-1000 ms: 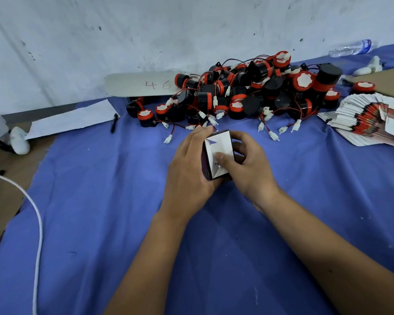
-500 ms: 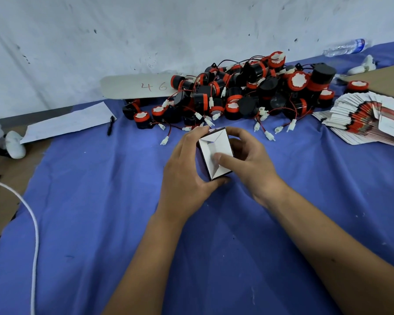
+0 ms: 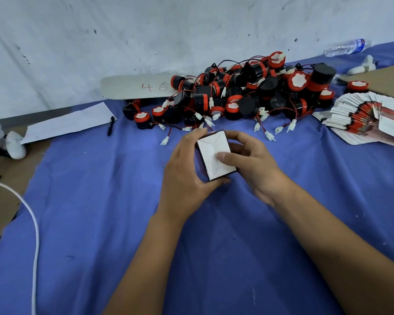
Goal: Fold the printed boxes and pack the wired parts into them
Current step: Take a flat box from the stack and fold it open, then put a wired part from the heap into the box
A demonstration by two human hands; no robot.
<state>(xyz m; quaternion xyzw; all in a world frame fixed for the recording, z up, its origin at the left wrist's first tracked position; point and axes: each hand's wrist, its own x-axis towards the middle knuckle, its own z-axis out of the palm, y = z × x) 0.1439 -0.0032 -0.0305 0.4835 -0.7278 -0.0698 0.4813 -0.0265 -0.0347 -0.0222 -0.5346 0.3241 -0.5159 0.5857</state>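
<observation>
Since a second ago the box (image 3: 215, 155) has turned from edge-on to its white folded end facing the camera, and the right thumb now lies on that face instead of at its edge

Blue cloth (image 3: 100, 212) covers most of the table, white wall (image 3: 146, 30) behind it. Pile of wired parts (image 3: 243, 94), black with red rings and white connectors on red-black leads, sits at the back centre against the wall. Fanned stack of flat printed boxes (image 3: 364, 123) lies at the right edge, just beside the pile. White card marked "46" (image 3: 137, 86) leans at the wall left of the pile, partly under it. Sheet of paper (image 3: 66, 123) lies at back left with a black pen (image 3: 110, 128) at its right corner. White cable (image 3: 33, 223) curves down the left side. Plastic bottle (image 3: 346, 47) lies on its side at far right, by the wall.

Left hand (image 3: 187, 171) grips the box from the left, fingers curled over the top edge, thumb under the bottom corner. Right hand (image 3: 253, 164) holds it from the right, fingers curled round the far side, thumb pressed flat on the white end flap. Box is held just above the cloth, centre frame, in front of the pile, tilted slightly, dark printed side towards the left palm
</observation>
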